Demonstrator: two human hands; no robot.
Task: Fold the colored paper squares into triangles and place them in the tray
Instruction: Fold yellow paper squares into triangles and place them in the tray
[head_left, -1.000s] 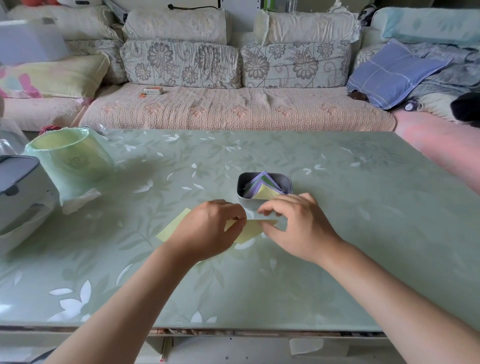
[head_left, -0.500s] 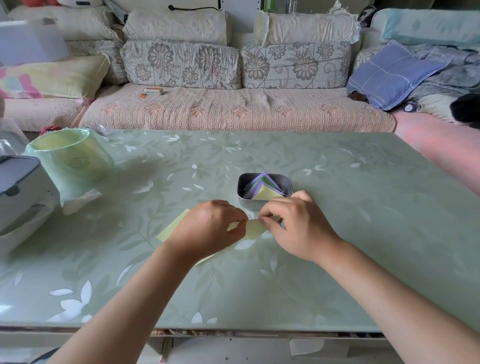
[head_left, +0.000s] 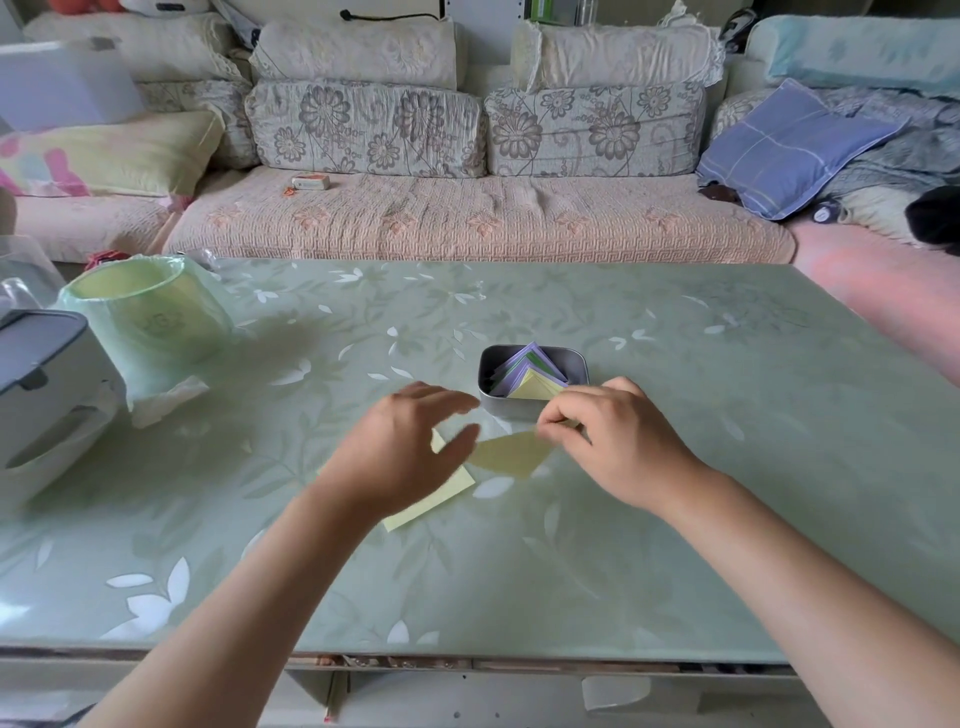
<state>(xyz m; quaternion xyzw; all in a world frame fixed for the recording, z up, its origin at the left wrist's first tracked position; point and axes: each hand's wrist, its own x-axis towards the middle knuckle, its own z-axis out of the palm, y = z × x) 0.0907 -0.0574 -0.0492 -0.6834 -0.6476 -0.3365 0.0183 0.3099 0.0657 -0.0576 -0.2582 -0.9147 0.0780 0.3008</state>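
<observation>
As the right hand pinches the folded triangle beside the tray, the left hand, loosely open, covers the next square.

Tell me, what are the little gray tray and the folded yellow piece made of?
The tray looks like thin metal, maybe tin. It has a smooth, dull gray wall and rounded corners, though it could be hard plastic. The folded yellow piece is paper. It is thin and matte with straight, sharp edges, and the right hand pinches it by one corner.
</observation>
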